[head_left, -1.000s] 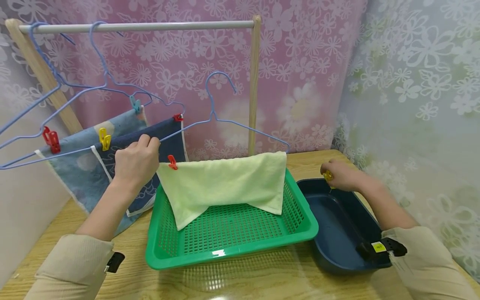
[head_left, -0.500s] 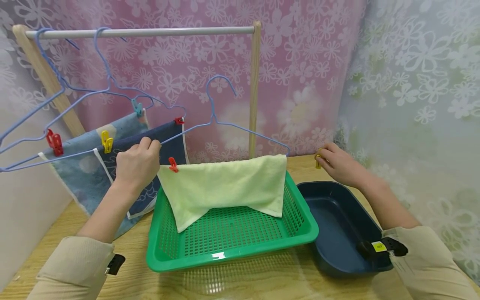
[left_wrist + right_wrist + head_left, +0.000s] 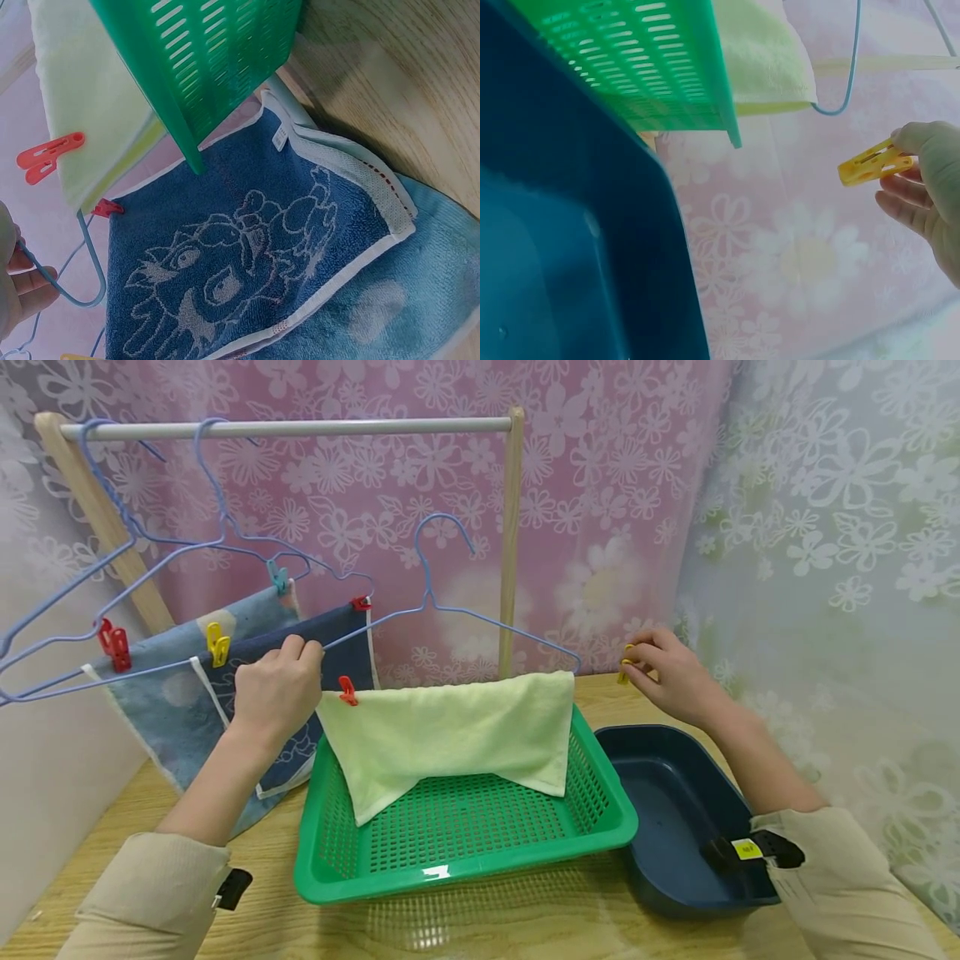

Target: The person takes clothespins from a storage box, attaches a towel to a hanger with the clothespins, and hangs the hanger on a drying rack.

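Observation:
My left hand (image 3: 276, 689) grips the left end of a blue wire hanger (image 3: 480, 612). A pale yellow-green towel (image 3: 457, 727) is draped over that hanger's lower bar, with a red clothespin (image 3: 347, 691) on its left corner. In the right wrist view, my right hand (image 3: 934, 180) pinches a yellow clothespin (image 3: 874, 163) between thumb and fingers. The head view has this right hand (image 3: 667, 677) to the right of the towel's bare right corner, apart from it. The towel hangs over a green basket (image 3: 465, 861).
A dark blue basin (image 3: 667, 827) stands right of the basket. At left, a rack with a metal rail (image 3: 360, 427) bears two hangers with a light blue towel (image 3: 161, 710) and a navy towel (image 3: 345, 656), clipped by red, yellow and teal clothespins. A floral curtain (image 3: 600, 527) hangs behind.
My right hand has risen out of the basin area with the yellow clothespin and moved left toward the towel. The left hand keeps its grip on the hanger.

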Demonstrator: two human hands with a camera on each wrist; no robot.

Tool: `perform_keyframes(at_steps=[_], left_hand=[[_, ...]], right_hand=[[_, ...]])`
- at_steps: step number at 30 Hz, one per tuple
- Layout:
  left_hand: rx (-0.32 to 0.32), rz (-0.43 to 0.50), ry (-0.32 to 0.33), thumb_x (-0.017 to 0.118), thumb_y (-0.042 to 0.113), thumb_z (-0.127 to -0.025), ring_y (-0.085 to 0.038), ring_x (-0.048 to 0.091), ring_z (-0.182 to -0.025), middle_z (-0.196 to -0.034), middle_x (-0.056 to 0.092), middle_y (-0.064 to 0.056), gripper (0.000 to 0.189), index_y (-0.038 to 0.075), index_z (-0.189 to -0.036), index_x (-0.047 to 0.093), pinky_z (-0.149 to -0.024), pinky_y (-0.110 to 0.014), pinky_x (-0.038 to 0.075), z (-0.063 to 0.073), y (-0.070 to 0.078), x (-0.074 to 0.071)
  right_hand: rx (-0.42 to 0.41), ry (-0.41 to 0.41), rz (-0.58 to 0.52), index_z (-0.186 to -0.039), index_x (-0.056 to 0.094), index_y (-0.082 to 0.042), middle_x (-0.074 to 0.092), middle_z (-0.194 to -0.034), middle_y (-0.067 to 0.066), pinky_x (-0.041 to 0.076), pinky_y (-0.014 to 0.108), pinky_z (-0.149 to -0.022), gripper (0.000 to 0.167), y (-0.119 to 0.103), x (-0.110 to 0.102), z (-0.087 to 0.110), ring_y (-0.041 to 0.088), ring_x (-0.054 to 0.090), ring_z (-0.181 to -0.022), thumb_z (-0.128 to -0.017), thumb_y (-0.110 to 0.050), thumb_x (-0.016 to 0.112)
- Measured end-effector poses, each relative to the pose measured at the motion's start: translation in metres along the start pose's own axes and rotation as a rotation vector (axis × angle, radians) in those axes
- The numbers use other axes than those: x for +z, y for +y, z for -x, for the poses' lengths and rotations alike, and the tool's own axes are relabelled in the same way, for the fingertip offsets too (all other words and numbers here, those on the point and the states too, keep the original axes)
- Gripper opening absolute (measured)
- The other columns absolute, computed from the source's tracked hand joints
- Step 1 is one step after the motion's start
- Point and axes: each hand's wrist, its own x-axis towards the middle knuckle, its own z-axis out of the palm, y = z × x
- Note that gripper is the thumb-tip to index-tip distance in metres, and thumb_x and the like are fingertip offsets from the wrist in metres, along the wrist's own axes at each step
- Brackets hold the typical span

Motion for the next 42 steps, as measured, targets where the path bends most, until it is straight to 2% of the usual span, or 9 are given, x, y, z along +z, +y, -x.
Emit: perform_keyframes(at_steps=[5, 8, 12, 15, 20, 28, 33, 37, 42], left_hand=[[0.004, -0.003, 0.005, 0.057, -0.003, -0.082, -0.028, 0.047, -0.041, -0.071, 0.053, -0.019, 0.006, -0.007, -0.078, 0.057, -0.034, -0.038, 0.041, 0.000, 0.000, 0.000], [0.008, -0.005, 0.006, 0.058, -0.003, -0.082, -0.028, 0.046, -0.041, -0.070, 0.053, -0.019, 0.006, -0.007, -0.078, 0.057, -0.034, -0.038, 0.041, -0.001, 0.000, -0.001], [0.014, -0.005, 0.010, 0.059, -0.003, -0.081, -0.027, 0.045, -0.040, -0.070, 0.052, -0.019, 0.005, -0.007, -0.077, 0.057, -0.034, -0.037, 0.040, -0.002, 0.000, -0.001], [0.012, -0.006, 0.009, 0.060, -0.004, -0.080, -0.027, 0.045, -0.040, -0.070, 0.053, -0.019, 0.005, -0.007, -0.078, 0.057, -0.034, -0.037, 0.041, -0.002, 0.000, -0.002], [-0.002, -0.009, -0.011, 0.060, -0.004, -0.079, -0.028, 0.047, -0.042, -0.072, 0.053, -0.019, 0.005, -0.007, -0.080, 0.058, -0.035, -0.038, 0.042, -0.001, 0.000, -0.003], [-0.002, -0.009, -0.016, 0.061, -0.005, -0.078, -0.028, 0.047, -0.042, -0.072, 0.053, -0.020, 0.004, -0.007, -0.080, 0.058, -0.036, -0.038, 0.043, -0.001, 0.000, -0.002], [0.001, -0.003, -0.002, 0.062, -0.005, -0.078, -0.027, 0.045, -0.041, -0.071, 0.053, -0.019, 0.005, -0.007, -0.080, 0.058, -0.035, -0.037, 0.041, -0.002, 0.001, -0.002], [0.000, 0.001, 0.003, 0.062, -0.005, -0.078, -0.027, 0.045, -0.041, -0.072, 0.054, -0.019, 0.004, -0.007, -0.081, 0.059, -0.035, -0.038, 0.042, -0.002, 0.002, -0.003], [0.013, -0.003, 0.006, 0.061, -0.005, -0.078, -0.027, 0.046, -0.041, -0.072, 0.054, -0.019, 0.004, -0.007, -0.082, 0.059, -0.035, -0.037, 0.042, -0.002, 0.002, -0.003]], right_hand=[[-0.011, 0.038, -0.029, -0.094, 0.061, 0.003, 0.052, -0.099, 0.015, 0.052, 0.038, -0.061, 0.018, -0.004, -0.001, -0.004, 0.025, 0.057, -0.077, -0.078, 0.012, 0.065], [-0.025, 0.067, -0.039, -0.095, 0.062, 0.003, 0.056, -0.099, 0.015, 0.052, 0.025, -0.064, 0.021, -0.006, -0.003, -0.007, 0.024, 0.061, -0.076, -0.076, 0.012, 0.066], [-0.060, 0.126, -0.068, -0.091, 0.065, 0.004, 0.058, -0.096, 0.015, 0.045, 0.009, -0.067, 0.021, -0.010, -0.004, -0.013, 0.022, 0.062, -0.073, -0.073, 0.013, 0.068], [-0.064, 0.142, -0.076, -0.090, 0.066, 0.003, 0.058, -0.097, 0.014, 0.046, 0.012, -0.066, 0.020, -0.014, -0.006, -0.017, 0.021, 0.061, -0.071, -0.073, 0.013, 0.068], [-0.043, 0.111, -0.081, -0.095, 0.065, 0.002, 0.056, -0.100, 0.013, 0.048, 0.016, -0.067, 0.021, -0.023, -0.007, -0.025, 0.019, 0.061, -0.074, -0.076, 0.010, 0.068], [0.001, 0.078, -0.191, -0.099, 0.063, 0.002, 0.059, -0.096, 0.011, 0.046, 0.013, -0.071, 0.026, -0.035, -0.005, -0.038, 0.022, 0.060, -0.081, -0.075, 0.011, 0.068], [-0.001, 0.108, -0.222, -0.090, 0.065, 0.001, 0.060, -0.087, 0.008, 0.046, 0.014, -0.069, 0.023, -0.038, 0.001, -0.041, 0.019, 0.060, -0.077, -0.072, 0.013, 0.071], [-0.066, 0.146, -0.274, -0.081, 0.066, 0.001, 0.059, -0.080, 0.007, 0.046, 0.013, -0.069, 0.021, -0.038, 0.010, -0.043, 0.018, 0.059, -0.073, -0.069, 0.017, 0.071], [-0.221, 0.176, -0.282, -0.074, 0.065, 0.000, 0.060, -0.076, 0.008, 0.046, 0.015, -0.066, 0.016, -0.036, 0.022, -0.043, 0.018, 0.059, -0.069, -0.071, 0.015, 0.069]])
